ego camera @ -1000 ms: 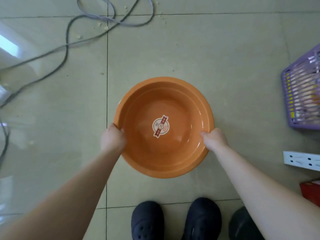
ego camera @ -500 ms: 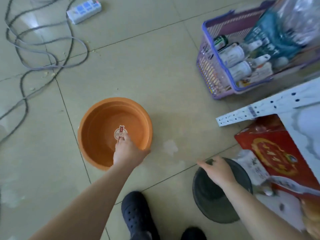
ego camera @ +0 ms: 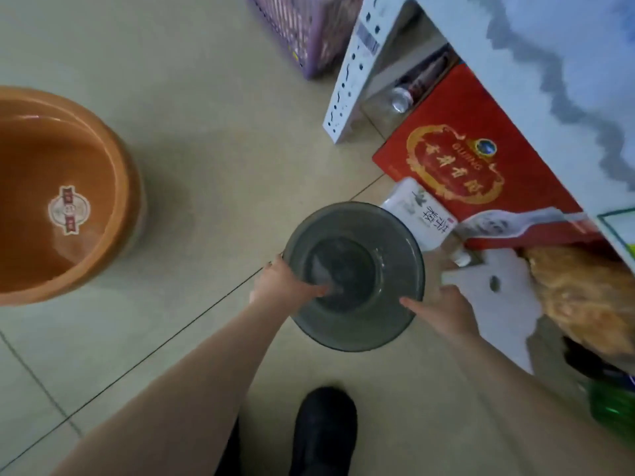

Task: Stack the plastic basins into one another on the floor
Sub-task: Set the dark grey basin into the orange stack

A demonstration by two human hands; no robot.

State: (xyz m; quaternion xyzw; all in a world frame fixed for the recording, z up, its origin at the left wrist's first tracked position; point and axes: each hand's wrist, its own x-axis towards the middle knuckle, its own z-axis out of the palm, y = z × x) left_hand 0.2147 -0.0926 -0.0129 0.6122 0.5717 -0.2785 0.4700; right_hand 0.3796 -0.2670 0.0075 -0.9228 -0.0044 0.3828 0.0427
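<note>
A dark grey plastic basin (ego camera: 371, 242) stands near the middle of the floor, mouth up. My left hand (ego camera: 285, 286) grips its left rim with the thumb inside. On the basin's right rim rests my right hand (ego camera: 443, 310), fingers curled over the edge. A larger orange basin (ego camera: 113, 173) with a round sticker on its bottom sits on the floor at the far left, apart from both hands.
A red box (ego camera: 481, 173), a white packet (ego camera: 419, 214) and a white perforated rail (ego camera: 354, 63) crowd the right side under a white marbled shelf (ego camera: 549, 63). A purple basket (ego camera: 309, 32) stands at the top. My black shoe (ego camera: 323, 431) is below the grey basin.
The view swung right. My left hand left the orange basin and came to the grey basin's left rim; my right hand stays on the grey basin.
</note>
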